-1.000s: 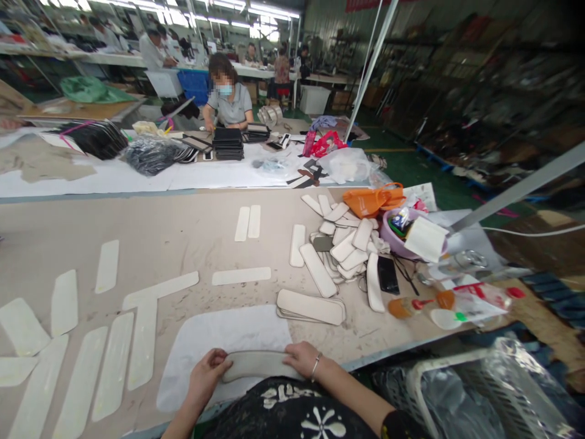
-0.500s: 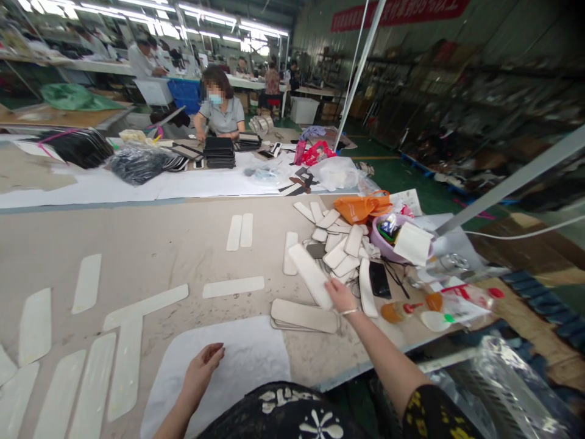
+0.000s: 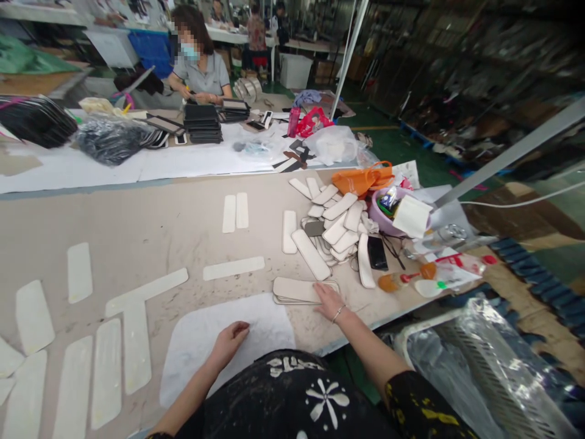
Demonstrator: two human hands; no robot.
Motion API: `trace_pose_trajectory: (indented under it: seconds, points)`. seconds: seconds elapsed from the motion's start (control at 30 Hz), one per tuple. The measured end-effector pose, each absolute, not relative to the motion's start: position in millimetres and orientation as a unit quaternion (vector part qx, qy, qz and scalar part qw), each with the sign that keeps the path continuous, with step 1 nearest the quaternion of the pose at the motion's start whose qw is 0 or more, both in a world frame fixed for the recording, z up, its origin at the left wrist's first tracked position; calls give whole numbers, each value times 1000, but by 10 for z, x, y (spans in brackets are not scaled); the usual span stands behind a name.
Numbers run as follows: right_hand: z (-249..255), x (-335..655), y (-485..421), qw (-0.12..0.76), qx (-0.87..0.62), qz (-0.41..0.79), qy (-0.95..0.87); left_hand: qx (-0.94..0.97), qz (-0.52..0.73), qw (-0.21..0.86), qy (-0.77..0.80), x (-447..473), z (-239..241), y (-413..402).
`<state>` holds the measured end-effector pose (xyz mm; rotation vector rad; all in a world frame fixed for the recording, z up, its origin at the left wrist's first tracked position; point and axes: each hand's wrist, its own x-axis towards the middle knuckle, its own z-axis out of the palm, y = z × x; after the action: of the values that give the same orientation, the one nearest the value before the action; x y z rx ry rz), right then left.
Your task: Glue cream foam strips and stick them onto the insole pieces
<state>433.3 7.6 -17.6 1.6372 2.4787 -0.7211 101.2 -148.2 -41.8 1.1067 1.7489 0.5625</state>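
Leaving the long white strip (image 3: 311, 254), my half-spread right hand (image 3: 329, 301) touches stacked off-white rounded strips (image 3: 292, 289), grip unclear; my half-curled left hand (image 3: 228, 343) looks empty.

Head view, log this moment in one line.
left hand: over white sheet, nothing seen held | right hand: on strip stack | piece pile: beyond stack

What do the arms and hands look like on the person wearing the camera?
The left hand and right hand both have no gloves on. A thin, pale bracelet circles the right wrist. The right sleeve is black with yellow markings.
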Motion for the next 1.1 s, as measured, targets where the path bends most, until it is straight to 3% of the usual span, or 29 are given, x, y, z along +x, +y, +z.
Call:
trace_pose_trajectory:
  seconds: [0.4, 0.57, 0.67, 0.8, 0.9, 1.1]
  points:
    - [21, 4176, 69, 112, 496, -189, 840, 440, 240, 432, 749, 679, -321, -1658]
    - [119, 3898, -203, 33, 438, -156, 885, 453, 206, 335, 800, 311, -216, -1655]
    - [0, 3610, -595, -18, 372, -189, 909, 490, 174, 272, 809, 41, -153, -1551]
    - [-319, 3344, -1093, 43, 302, -244, 920, 543, 100, 204, 809, -253, -114, -1293]
    - [-485, 3340, -1214, 75, 305, -260, 913, 578, 20, 168, 798, -402, -139, -1044]
    - [-462, 3552, -1131, 59, 393, -305, 866, 615, -43, 181, 766, -572, -269, -553]
